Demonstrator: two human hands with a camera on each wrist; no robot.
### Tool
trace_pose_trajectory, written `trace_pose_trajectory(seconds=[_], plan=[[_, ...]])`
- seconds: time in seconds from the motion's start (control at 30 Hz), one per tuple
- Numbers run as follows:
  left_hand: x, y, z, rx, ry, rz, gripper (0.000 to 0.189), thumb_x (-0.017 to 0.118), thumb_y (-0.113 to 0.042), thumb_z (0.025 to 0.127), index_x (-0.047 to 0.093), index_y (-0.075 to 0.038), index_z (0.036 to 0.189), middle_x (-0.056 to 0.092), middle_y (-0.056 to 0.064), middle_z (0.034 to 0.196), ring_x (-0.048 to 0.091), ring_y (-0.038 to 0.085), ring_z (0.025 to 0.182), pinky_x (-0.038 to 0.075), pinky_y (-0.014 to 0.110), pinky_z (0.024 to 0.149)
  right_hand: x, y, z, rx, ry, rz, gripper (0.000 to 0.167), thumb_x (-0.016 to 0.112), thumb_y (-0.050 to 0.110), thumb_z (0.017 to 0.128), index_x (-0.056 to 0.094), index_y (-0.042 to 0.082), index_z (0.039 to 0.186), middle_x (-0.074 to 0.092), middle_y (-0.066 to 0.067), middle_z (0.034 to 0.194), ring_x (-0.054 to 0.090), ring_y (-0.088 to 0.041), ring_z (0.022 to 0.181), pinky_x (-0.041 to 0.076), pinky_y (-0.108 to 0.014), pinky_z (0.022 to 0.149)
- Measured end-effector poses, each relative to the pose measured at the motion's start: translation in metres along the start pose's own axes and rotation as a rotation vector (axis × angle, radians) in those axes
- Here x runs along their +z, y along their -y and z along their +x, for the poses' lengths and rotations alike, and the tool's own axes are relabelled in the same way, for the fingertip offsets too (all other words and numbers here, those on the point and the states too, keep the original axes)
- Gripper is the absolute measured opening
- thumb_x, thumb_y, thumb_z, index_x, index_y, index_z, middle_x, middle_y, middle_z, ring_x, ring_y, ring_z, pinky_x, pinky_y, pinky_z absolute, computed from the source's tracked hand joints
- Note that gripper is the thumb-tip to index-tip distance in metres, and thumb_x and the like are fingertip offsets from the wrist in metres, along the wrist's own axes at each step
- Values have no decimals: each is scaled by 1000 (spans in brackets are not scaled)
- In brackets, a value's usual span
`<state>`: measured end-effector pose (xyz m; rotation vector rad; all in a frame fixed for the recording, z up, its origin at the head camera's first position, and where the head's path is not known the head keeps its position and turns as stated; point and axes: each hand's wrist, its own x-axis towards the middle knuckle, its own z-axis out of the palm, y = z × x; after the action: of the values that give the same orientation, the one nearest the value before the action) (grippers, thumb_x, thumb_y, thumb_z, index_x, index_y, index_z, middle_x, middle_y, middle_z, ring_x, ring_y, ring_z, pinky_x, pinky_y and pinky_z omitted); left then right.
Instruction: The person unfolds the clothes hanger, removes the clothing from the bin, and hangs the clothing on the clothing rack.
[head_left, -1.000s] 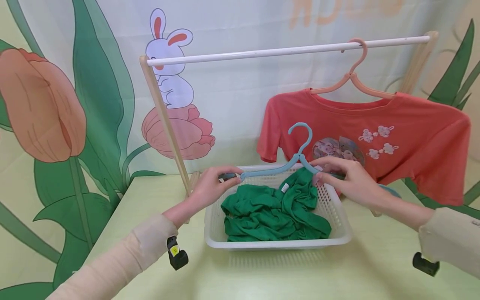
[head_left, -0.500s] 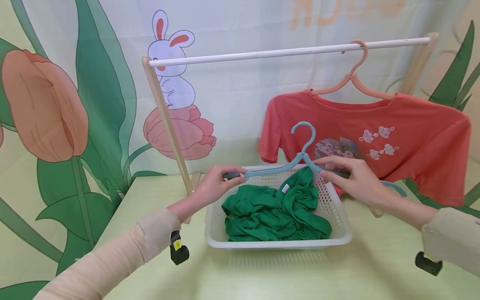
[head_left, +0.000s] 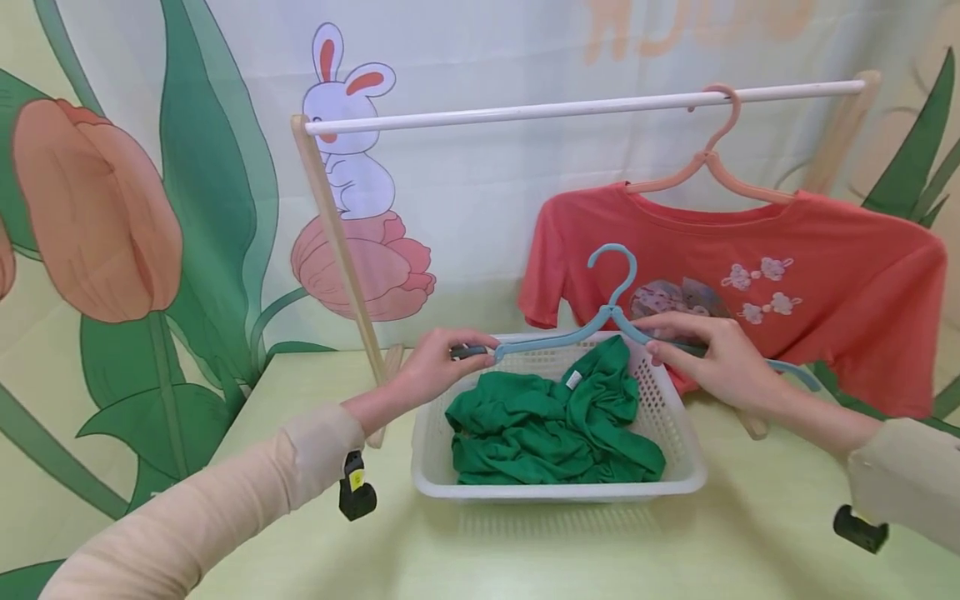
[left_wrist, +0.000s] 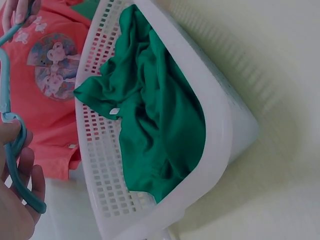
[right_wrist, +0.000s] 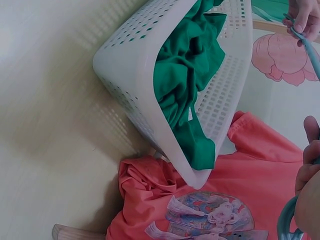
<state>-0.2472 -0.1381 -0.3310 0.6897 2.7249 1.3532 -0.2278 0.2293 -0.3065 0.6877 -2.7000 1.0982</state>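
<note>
Both hands hold a light-blue clothes hanger (head_left: 558,340) above the back of a white plastic basket, with its hook pointing up. My left hand (head_left: 438,367) pinches the hanger's left arm near a joint, and the end piece lies in the palm in the left wrist view. My right hand (head_left: 716,357) pinches the right arm between thumb and fingers; the tip shows beyond the wrist. Below them, a crumpled green garment (head_left: 551,429) with a small white tag lies inside the basket (head_left: 558,492), its far right part propped against the back rim.
A red T-shirt (head_left: 847,275) hangs on a pink hanger (head_left: 720,154) at the right of a rack with a white rod (head_left: 510,112) and wooden legs (head_left: 337,242). The shirt hangs just behind the basket. The pale table (head_left: 525,562) extends in front.
The blue hanger and both hands have shifted slightly to the right, both grips kept. The head view has drifted a little. The green garment and basket have stayed in place.
</note>
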Motion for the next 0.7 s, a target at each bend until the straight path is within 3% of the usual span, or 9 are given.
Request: trace_pose_trajectory(seconds=[0.2, 0.3, 0.47, 0.57, 0.7], plan=[[-7, 2, 7, 38, 12, 15, 29, 68, -14, 93, 70, -10, 122, 72, 12, 117, 66, 24, 96, 54, 25, 78, -5, -3, 2, -36, -62, -25, 39, 70, 19, 92, 66, 28, 129, 73, 0, 114, 59, 9, 100, 51, -18, 80], [-14, 8, 10, 19, -1, 25, 33, 69, -15, 92, 68, -12, 126, 73, 11, 112, 66, 24, 96, 54, 26, 78, -11, -3, 4, -49, -91, -29, 39, 71, 18, 91, 66, 29, 128, 74, 0, 112, 59, 10, 98, 51, -15, 79], [-22, 22, 14, -40, -14, 45, 39, 69, -18, 93, 63, -13, 131, 73, 12, 107, 67, 25, 97, 56, 31, 81, -20, -5, 4, -27, -129, -16, 37, 71, 20, 92, 67, 27, 128, 68, 22, 111, 59, 9, 96, 52, -10, 74], [-25, 31, 17, -52, 12, 60, 35, 68, -19, 94, 65, -13, 128, 72, 12, 110, 68, 26, 98, 57, 34, 84, -25, -6, 3, -20, -152, -22, 36, 71, 19, 91, 68, 24, 127, 62, 30, 109, 60, 9, 93, 52, -10, 72], [-27, 39, 23, -57, 91, 78, 28, 68, -19, 94, 69, -15, 122, 72, 9, 109, 70, 25, 98, 57, 36, 86, -29, -8, 1, -29, -168, -25, 37, 71, 17, 91, 67, 22, 127, 63, 24, 118, 59, 14, 95, 50, -6, 74]])
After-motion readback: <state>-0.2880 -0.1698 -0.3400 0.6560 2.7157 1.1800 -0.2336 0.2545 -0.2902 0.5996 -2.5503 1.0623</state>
